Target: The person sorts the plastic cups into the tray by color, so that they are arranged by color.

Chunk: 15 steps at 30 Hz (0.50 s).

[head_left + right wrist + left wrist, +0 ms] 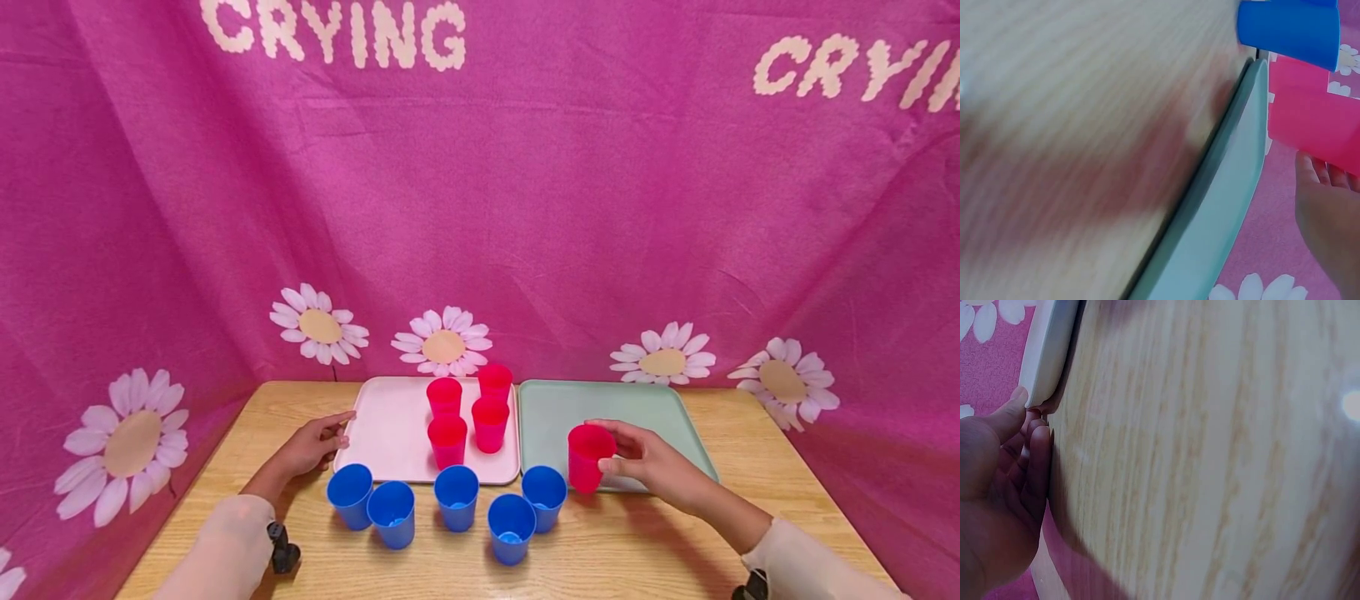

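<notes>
My right hand [663,468] grips a red plastic cup [583,467] by its side, thumb in front and fingers behind. The cup is upright at the front edge of the green tray [622,408]; whether its base touches the tray cannot be told. In the right wrist view, the red cup [1316,125] is cut off by the frame's edge. At the left edge of the pink tray [386,429] is my left hand [307,446]. In the left wrist view its thumb lies against the rim of the tray [1047,350], with curled fingers beneath, pinching it.
Several red cups [447,442] stand upright on the right half of the pink tray. In front, several upright blue cups [392,517] stand on the wooden table [600,550]. The trays lie side by side against a magenta cloth [525,208] with daisies.
</notes>
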Each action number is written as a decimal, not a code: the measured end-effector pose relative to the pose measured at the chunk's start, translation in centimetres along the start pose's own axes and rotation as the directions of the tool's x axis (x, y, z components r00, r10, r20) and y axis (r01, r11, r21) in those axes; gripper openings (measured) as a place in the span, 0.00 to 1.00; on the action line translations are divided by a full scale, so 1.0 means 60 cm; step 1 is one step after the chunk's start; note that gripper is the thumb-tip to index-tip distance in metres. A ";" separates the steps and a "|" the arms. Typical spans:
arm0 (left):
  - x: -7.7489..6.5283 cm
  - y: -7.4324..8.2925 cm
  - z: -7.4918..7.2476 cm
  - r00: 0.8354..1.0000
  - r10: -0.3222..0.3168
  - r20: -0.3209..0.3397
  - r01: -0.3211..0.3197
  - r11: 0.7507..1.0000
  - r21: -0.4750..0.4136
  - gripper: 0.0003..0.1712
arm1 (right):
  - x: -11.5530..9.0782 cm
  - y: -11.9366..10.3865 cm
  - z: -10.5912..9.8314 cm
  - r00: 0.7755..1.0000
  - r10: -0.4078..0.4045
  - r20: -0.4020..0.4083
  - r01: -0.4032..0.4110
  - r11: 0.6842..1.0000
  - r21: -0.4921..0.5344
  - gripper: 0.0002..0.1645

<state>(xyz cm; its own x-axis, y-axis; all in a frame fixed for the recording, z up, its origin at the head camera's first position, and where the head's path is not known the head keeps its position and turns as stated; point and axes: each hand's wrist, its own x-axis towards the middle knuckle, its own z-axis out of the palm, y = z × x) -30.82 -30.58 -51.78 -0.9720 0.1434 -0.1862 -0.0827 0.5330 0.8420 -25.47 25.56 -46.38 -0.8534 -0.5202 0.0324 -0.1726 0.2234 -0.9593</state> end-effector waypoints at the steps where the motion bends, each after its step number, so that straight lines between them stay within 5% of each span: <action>1: 0.000 0.000 0.000 1.000 0.002 0.000 -0.002 1.000 0.004 0.34 | 0.005 0.000 0.000 1.000 0.007 -0.003 -0.007 1.000 0.002 0.36; 15: -0.001 -0.001 -0.001 1.000 -0.002 -0.005 0.002 1.000 0.010 0.33 | 0.063 -0.007 0.014 0.998 0.041 -0.046 -0.043 0.998 -0.039 0.37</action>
<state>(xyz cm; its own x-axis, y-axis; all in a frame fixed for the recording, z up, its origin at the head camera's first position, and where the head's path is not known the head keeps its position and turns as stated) -30.78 -30.66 -51.81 -0.9730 0.1377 -0.1851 -0.0824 0.5419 0.8364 -28.23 22.78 -46.09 -0.8815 -0.4722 0.0059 -0.1549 0.2774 -0.9482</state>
